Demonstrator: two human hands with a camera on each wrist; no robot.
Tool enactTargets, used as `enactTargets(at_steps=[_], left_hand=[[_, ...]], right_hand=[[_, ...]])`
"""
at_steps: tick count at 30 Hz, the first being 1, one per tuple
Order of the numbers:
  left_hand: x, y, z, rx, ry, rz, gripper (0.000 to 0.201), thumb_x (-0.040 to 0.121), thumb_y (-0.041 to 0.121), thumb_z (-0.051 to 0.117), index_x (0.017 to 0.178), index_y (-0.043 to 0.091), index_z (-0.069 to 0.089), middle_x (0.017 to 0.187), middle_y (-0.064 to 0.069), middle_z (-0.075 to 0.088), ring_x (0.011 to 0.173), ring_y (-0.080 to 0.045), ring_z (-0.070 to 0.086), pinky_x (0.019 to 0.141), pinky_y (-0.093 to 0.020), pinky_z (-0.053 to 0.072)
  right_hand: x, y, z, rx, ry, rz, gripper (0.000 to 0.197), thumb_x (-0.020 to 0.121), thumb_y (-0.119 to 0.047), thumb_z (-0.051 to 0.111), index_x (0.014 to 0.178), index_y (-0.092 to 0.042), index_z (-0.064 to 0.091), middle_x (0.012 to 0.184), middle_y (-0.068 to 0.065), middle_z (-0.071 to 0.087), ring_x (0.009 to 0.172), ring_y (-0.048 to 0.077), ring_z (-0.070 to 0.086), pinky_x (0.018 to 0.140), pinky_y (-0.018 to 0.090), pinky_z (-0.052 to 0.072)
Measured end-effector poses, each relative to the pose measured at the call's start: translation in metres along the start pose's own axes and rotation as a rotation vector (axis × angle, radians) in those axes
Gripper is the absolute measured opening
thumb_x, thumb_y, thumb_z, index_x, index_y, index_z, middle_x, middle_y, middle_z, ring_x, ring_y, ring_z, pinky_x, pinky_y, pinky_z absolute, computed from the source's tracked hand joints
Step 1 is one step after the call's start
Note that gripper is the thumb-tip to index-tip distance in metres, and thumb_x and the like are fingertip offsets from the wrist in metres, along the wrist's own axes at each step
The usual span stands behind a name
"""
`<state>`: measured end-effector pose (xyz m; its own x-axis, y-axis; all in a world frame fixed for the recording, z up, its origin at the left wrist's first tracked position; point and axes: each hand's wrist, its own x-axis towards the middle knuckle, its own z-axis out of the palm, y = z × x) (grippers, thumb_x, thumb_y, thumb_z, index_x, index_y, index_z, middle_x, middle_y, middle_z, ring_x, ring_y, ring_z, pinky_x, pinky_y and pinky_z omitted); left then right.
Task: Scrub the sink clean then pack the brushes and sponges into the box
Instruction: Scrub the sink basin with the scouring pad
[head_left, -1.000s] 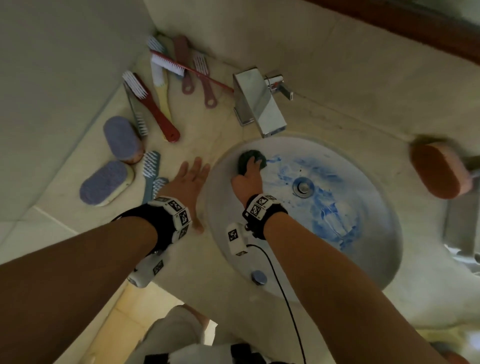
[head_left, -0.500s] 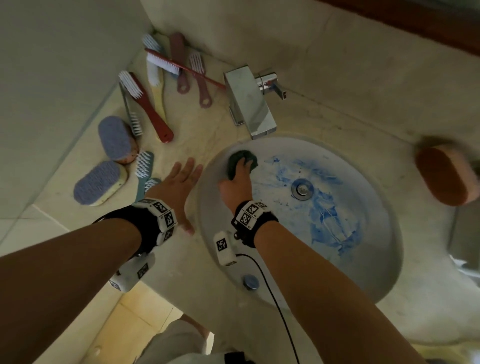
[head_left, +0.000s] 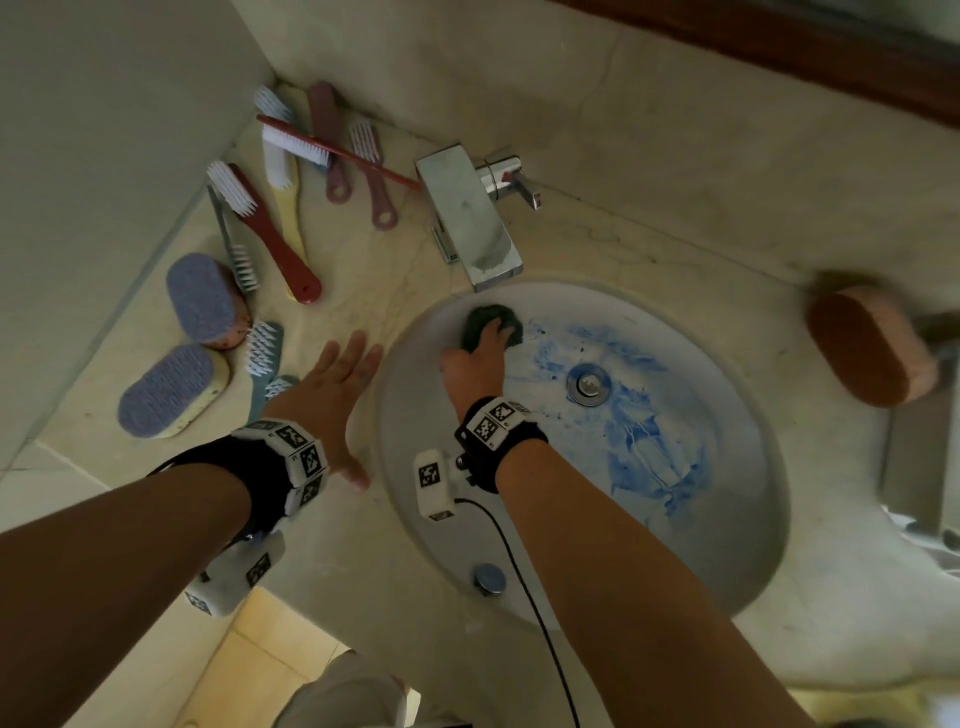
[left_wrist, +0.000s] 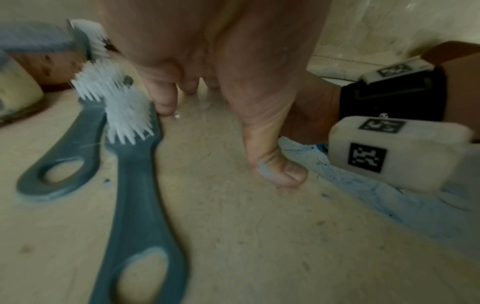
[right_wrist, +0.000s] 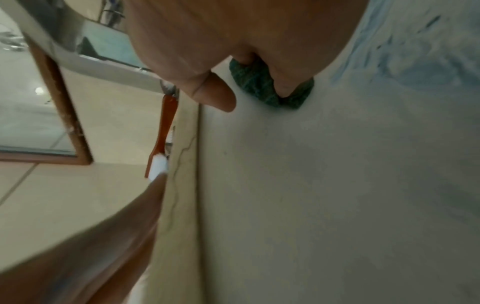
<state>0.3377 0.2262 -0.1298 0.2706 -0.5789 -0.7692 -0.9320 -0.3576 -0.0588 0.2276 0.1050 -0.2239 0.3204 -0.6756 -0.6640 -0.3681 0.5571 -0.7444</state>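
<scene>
Sink (head_left: 410, 467) fills the middle of the head view, its basin smeared with blue around the drain (head_left: 588, 383). Right hand (head_left: 475, 364) reaches into the basin at about 11 o'clock from the drain, fingers curled over a dark green scourer (head_left: 480, 318) and pressing it against the basin wall just below the tap (head_left: 467, 218); the right wrist view shows the scourer (right_wrist: 259, 86) bunched under the fingertips while the thumb (right_wrist: 218, 96) sticks out free of it. Left hand (head_left: 327, 395) lies flat on the counter (head_left: 363, 270) at 9 o'clock from the sink, fingers straight and spread, holding nothing; its thumb (left_wrist: 278, 164) carries a blue smudge. 2 teal brushes (left_wrist: 135, 185) lie just beside that hand, bristles up. Farther out at 10 o'clock sit 2 purple-topped sponges (head_left: 171, 389), and at 11 o'clock red, yellow and mauve brushes (head_left: 270, 228) lie in a loose pile, some crossing. An orange sponge (head_left: 867, 345) rests on the counter at 3 o'clock from the sink.
</scene>
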Motion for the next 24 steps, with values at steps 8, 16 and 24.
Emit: enactTargets(at_steps=[8,16,24], left_hand=[[-0.002,0.003,-0.001,-0.022,0.003,-0.007,0.154,0.052,0.051,0.090,0.148,0.021,-0.028,0.154,0.000,-0.035,0.146,-0.027,-0.020,0.119,-0.045,0.012],[-0.004,0.004,-0.002,-0.022,0.012,-0.012,0.154,0.052,0.052,0.090,0.148,0.022,-0.027,0.154,0.000,-0.035,0.147,-0.026,-0.019,0.119,-0.045,0.015],[-0.004,0.004,-0.005,-0.021,-0.011,-0.003,0.153,0.054,0.049,0.090,0.148,0.021,-0.027,0.154,0.000,-0.036,0.146,-0.026,-0.021,0.120,-0.047,0.016]], right_hand=[[0.012,-0.014,-0.012,0.251,0.145,0.124,0.091,0.085,-0.003,0.054,0.155,-0.013,-0.003,0.161,0.007,0.006,0.142,0.032,0.026,0.111,0.038,0.031],[0.021,-0.004,-0.014,0.271,0.136,0.101,0.090,0.084,-0.001,0.053,0.156,-0.016,0.001,0.162,0.002,0.000,0.143,0.029,0.024,0.106,0.030,0.029],[0.005,-0.006,-0.014,-0.191,0.032,0.018,0.087,0.085,-0.015,0.058,0.154,-0.007,0.005,0.161,0.012,0.002,0.145,0.033,0.019,0.113,0.038,0.027]])
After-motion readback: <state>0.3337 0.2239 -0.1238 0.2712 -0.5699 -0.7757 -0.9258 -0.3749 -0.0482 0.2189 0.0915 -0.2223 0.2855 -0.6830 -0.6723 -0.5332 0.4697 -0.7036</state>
